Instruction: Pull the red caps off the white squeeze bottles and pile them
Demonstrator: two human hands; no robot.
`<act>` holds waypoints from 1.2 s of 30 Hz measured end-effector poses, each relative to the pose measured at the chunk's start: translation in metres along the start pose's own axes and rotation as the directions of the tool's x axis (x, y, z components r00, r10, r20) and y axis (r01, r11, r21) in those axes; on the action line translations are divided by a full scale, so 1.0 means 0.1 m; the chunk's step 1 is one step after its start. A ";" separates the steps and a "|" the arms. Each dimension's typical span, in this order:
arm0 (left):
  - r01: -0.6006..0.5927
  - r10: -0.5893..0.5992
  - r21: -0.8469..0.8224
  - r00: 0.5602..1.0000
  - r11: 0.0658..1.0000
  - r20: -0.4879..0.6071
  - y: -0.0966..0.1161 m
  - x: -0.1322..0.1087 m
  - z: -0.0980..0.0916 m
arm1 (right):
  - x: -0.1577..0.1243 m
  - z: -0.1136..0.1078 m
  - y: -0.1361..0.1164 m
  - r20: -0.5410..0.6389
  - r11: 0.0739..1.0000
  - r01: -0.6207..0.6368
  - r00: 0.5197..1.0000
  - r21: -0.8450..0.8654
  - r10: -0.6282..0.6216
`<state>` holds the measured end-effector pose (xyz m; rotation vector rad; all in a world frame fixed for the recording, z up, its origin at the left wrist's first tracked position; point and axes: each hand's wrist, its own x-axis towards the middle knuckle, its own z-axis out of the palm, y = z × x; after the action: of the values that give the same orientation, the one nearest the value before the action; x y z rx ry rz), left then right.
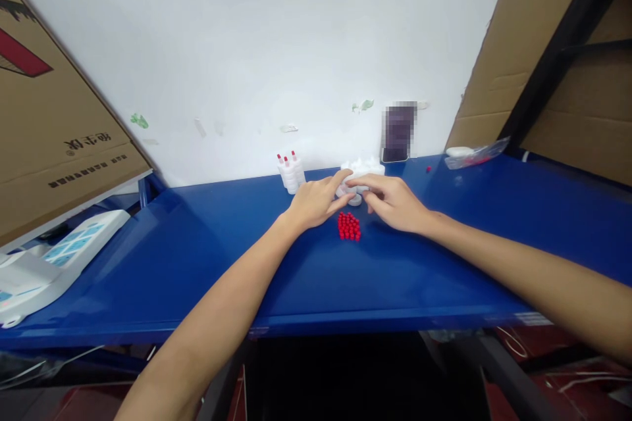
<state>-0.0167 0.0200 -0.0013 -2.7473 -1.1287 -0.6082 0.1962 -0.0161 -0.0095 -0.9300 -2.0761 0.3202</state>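
Near the back of the blue table (207, 237), my left hand (318, 199) reaches to white bottles (365, 168), its thumb and fingers apart around the side of one bottle. From the right, my right hand (392, 200) meets the same bottle with curled fingers; whatever lies between its fingertips is too small to make out. Several small red caps (349, 227) stand grouped in front of my hands. To the left of my left hand, white bottles with red tips (291, 172) stand upright against the wall.
A phone (397, 131) leans on the wall behind my right hand. Further right lie a clear plastic bag (476, 154) and a single red cap (428, 169). At the left are a white device (64, 263) and a large cardboard box (59, 118).
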 end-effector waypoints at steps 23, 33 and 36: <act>0.146 -0.151 -0.059 0.984 0.987 -0.089 -0.08 0.01 0.00 | 0.02 0.01 0.26 0.019 0.942 -0.059 0.997 -0.331 0.069; 0.113 -0.117 -0.061 0.991 0.992 -0.066 -0.09 -0.01 0.04 | 0.01 0.01 0.28 0.138 0.922 -0.019 0.987 -0.387 0.078; 0.099 -0.103 -0.058 0.992 0.993 -0.073 -0.08 -0.02 0.03 | -0.01 0.00 0.24 0.093 0.918 -0.014 0.994 -0.397 0.055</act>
<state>-0.0227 0.0257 -0.0052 -2.6994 -1.2577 -0.7603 0.2085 0.0005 -0.0225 -1.2105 -2.2676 -0.0427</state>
